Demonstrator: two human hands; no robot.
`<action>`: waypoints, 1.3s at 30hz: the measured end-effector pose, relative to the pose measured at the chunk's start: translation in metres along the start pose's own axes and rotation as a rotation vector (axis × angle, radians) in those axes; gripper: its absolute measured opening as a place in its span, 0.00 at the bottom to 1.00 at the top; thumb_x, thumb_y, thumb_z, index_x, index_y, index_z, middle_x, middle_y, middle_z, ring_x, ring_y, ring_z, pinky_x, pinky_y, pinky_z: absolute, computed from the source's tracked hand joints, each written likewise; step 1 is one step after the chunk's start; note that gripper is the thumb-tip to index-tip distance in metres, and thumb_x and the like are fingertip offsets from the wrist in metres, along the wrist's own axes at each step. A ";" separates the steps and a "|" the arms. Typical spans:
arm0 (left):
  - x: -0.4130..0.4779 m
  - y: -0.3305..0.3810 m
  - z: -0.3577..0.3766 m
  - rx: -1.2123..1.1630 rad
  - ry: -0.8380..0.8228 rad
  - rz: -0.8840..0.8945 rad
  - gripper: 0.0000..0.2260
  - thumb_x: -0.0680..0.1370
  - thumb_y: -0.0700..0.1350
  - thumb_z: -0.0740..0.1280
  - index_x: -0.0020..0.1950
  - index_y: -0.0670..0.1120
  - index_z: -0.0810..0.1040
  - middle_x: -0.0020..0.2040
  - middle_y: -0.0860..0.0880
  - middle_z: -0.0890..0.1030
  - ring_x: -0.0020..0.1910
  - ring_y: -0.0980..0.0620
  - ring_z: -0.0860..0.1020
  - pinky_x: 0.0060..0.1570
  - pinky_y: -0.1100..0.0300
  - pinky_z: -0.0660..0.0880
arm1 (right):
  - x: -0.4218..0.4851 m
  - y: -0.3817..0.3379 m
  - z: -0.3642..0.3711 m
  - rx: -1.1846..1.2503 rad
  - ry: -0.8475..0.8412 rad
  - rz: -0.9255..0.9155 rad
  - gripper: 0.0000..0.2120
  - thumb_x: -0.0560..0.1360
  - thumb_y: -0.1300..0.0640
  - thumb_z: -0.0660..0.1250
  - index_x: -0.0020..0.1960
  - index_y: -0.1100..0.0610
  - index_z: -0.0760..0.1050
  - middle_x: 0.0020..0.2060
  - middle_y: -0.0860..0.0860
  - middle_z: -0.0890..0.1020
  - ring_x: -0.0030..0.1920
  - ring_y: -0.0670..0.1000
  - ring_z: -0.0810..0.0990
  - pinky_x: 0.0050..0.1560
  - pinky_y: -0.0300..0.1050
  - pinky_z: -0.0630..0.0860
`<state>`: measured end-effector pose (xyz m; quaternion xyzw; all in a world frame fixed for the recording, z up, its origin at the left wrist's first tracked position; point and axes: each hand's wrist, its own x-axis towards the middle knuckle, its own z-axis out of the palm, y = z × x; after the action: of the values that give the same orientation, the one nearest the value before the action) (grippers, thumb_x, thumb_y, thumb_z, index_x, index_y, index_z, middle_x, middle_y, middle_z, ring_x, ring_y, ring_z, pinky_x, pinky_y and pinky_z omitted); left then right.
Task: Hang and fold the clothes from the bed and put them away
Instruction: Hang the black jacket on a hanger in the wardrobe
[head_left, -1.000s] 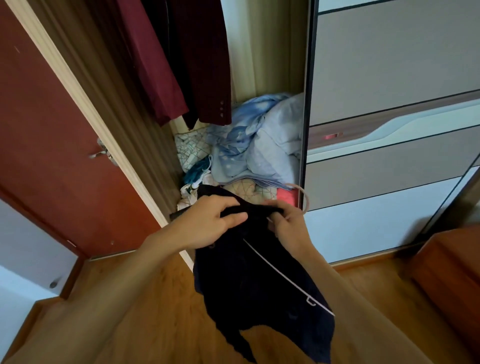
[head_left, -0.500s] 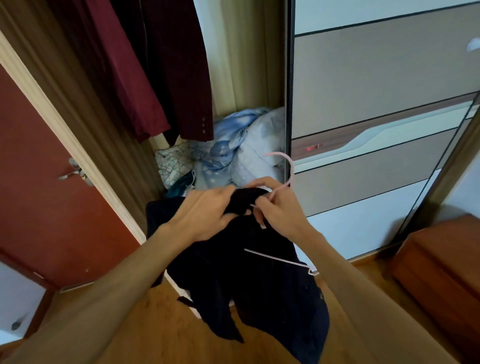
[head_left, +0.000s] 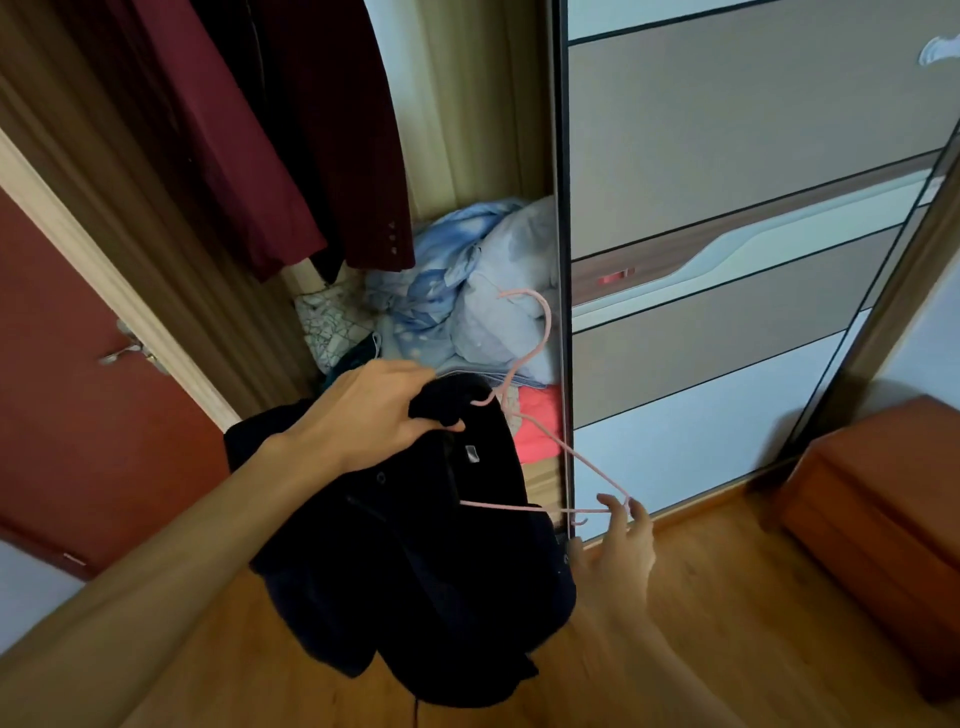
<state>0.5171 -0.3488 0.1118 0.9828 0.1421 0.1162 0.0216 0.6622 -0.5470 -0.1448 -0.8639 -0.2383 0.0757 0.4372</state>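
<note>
No words or numbers can be read here.

A small white tag (head_left: 471, 453) is sewn on the dark jacket (head_left: 415, 571), just below its collar. The tag looks shiny and blurry, and any letters on it are too small to make out. A little red mark (head_left: 615, 275) sits on the brown strip of the wardrobe door (head_left: 727, 156). It may be a sticker, but no letters show on it.
</note>
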 end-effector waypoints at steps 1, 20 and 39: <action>-0.004 -0.004 -0.002 0.004 -0.006 -0.005 0.28 0.70 0.75 0.58 0.44 0.52 0.78 0.39 0.56 0.76 0.40 0.55 0.76 0.38 0.55 0.74 | 0.000 -0.004 0.004 0.044 -0.063 -0.011 0.31 0.73 0.53 0.75 0.72 0.48 0.65 0.77 0.55 0.58 0.64 0.54 0.72 0.64 0.46 0.73; -0.096 -0.057 -0.047 -0.109 0.124 -0.146 0.20 0.72 0.69 0.65 0.44 0.53 0.81 0.36 0.56 0.79 0.36 0.59 0.78 0.36 0.52 0.76 | 0.007 -0.065 0.110 -0.074 -0.694 -0.256 0.19 0.76 0.52 0.70 0.65 0.56 0.76 0.59 0.55 0.82 0.60 0.56 0.79 0.57 0.45 0.74; -0.099 -0.110 0.012 -0.318 0.063 -0.383 0.25 0.67 0.70 0.65 0.42 0.49 0.83 0.34 0.54 0.83 0.34 0.60 0.80 0.35 0.62 0.76 | 0.090 -0.189 -0.069 -0.074 -0.273 -0.452 0.14 0.77 0.52 0.69 0.35 0.55 0.79 0.28 0.49 0.78 0.32 0.49 0.75 0.37 0.41 0.71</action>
<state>0.3971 -0.2712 0.0700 0.9180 0.3065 0.1613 0.1930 0.6986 -0.4585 0.0537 -0.7859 -0.4848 0.0832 0.3748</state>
